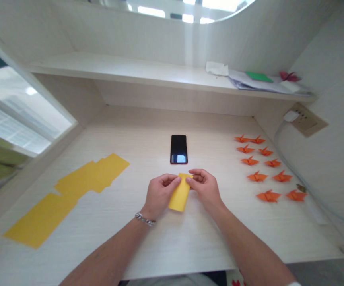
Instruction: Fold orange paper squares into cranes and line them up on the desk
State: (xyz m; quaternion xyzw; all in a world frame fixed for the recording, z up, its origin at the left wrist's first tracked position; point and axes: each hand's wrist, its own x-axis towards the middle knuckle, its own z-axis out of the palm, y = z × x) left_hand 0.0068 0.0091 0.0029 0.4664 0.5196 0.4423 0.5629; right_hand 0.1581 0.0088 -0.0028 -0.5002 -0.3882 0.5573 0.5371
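Note:
A narrow folded piece of yellow paper (179,198) is held up between both hands, just above the desk. My left hand (162,192) is closed, with thumb and fingers pinching the paper's upper left edge. My right hand (205,186) pinches its upper right corner, the thumb on the near face and the other fingers curled behind. A metal chain bracelet (144,219) circles my left wrist. Past the hands, a black phone (179,149) lies flat on the desk. Several flat yellow paper sheets (43,218) overlap in a slanting row at the left.
Several orange paper cranes (257,176) stand in two columns at the right. A cable (298,174) runs along the right wall from a plug in the socket (310,119). Across the back is a shelf (148,73) with papers and a green sheet (259,76).

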